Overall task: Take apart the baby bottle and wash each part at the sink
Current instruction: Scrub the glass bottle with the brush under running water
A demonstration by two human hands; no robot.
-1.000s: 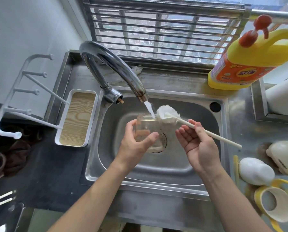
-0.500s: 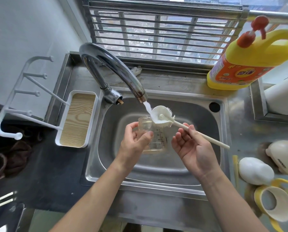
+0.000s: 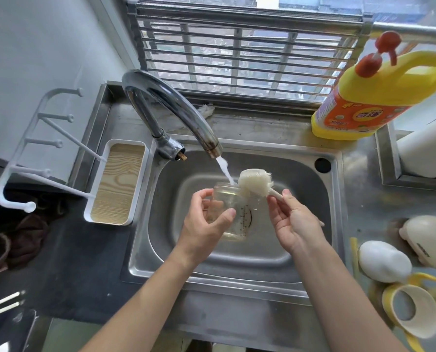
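Over the sink [image 3: 336, 224], under the running tap [image 3: 176, 115], the left hand [image 3: 206, 224] grips the clear glass bottle [image 3: 233, 212], mouth tilted toward the stream. The right hand [image 3: 295, 224] pinches the brush [image 3: 253, 182]; its white head sits just beside the bottle's mouth, handle slanting down-right.

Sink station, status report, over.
Left hand grips bottle body under the tap stream. Right hand holds brush, head beside the mouth. Nothing in the way.
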